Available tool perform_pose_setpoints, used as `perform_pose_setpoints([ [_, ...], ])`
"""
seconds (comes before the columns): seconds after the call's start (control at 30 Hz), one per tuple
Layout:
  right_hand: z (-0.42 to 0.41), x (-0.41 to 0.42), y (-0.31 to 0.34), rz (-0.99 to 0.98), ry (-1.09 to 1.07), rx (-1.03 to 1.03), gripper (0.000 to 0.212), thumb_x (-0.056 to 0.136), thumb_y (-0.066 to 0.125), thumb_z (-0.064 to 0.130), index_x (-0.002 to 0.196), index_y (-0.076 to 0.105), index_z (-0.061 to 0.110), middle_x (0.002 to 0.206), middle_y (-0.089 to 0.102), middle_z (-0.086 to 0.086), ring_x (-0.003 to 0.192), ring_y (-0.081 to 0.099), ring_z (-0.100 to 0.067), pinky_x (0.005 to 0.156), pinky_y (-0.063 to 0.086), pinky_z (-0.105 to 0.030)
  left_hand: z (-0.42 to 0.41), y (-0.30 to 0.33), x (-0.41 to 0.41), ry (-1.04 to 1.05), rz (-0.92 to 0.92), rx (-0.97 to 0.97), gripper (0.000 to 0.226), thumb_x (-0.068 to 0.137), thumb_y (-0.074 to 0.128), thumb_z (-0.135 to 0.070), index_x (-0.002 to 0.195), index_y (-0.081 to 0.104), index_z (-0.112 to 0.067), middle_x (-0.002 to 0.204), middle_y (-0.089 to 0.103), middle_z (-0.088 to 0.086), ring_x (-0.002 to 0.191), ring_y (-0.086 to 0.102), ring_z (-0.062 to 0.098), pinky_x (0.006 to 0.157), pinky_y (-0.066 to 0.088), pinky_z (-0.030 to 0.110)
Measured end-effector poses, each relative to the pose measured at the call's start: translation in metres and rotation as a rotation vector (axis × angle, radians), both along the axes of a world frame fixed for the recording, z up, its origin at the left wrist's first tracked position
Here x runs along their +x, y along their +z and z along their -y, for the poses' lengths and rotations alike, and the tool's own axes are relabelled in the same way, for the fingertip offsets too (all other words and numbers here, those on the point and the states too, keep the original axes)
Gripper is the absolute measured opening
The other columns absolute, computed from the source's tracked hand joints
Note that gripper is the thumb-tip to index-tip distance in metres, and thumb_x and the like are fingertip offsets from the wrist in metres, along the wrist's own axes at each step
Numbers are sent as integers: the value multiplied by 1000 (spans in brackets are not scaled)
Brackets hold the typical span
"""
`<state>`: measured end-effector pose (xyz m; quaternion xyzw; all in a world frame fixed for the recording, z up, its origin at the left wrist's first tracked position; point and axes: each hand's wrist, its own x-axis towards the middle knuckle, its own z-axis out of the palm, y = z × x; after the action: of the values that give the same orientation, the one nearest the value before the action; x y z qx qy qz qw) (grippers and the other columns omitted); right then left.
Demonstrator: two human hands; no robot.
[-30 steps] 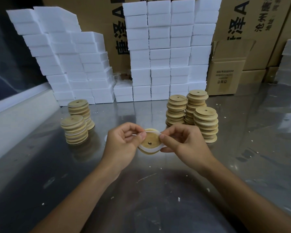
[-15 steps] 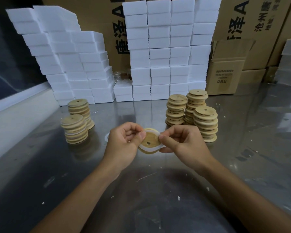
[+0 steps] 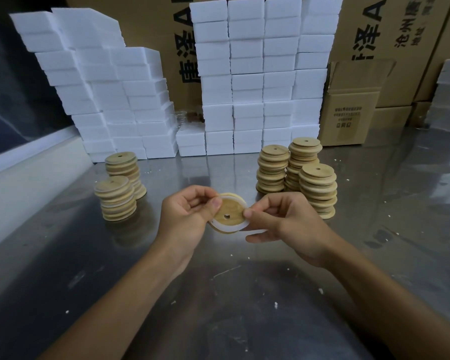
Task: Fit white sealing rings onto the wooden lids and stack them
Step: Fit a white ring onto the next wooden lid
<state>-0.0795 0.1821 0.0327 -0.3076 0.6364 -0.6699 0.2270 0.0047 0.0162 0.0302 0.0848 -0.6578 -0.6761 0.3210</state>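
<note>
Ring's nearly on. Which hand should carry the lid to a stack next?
Left, probably. The left hand grips the round wooden lid nearest the white-ringed lid stacks; the right hand pinches the white sealing ring.

On the table (image 3: 63, 255), two lid stacks (image 3: 117, 198) stand at the left and three lid stacks (image 3: 296, 172) at the right — the hands hold a lid (image 3: 229, 213) between them, nearer the person. Behind the stacks rise foam blocks (image 3: 257, 74), then big cartons (image 3: 390, 35); a small carton (image 3: 348, 115) sits right of the blocks.

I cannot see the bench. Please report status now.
Left hand and right hand both pinch wooden lid. White sealing ring partly on. Nothing in the way.
</note>
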Motion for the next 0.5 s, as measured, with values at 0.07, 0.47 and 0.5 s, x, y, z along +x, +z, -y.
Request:
perform_pose_setpoints([
  [0.07,-1,-1,0,24,28,-13,11,82,74,9,81,70,-1,84,75,-19,84,74,-31,71,62,-35,0,2,0,-17,-7,32,20,85,64,7,78,65,-12,69,69,-1,65,64,10,60,52,18],
  [0.47,-2,-4,-4,-68,-34,-10,5,79,77,-1,80,74,-5,80,75,-21,72,72,-21,71,60,-27,10,5,8,-107,107,-224,15,83,71,-1,91,65,-12,87,74,8,75,70,18,67,57,25],
  [0.5,-2,-4,-4,-85,-36,3,6,79,77,0,81,75,-5,81,75,-21,72,72,-22,71,60,-27,10,5,9,-107,115,-293,19,82,72,-1,93,67,-15,90,75,6,78,71,17,68,57,24],
])
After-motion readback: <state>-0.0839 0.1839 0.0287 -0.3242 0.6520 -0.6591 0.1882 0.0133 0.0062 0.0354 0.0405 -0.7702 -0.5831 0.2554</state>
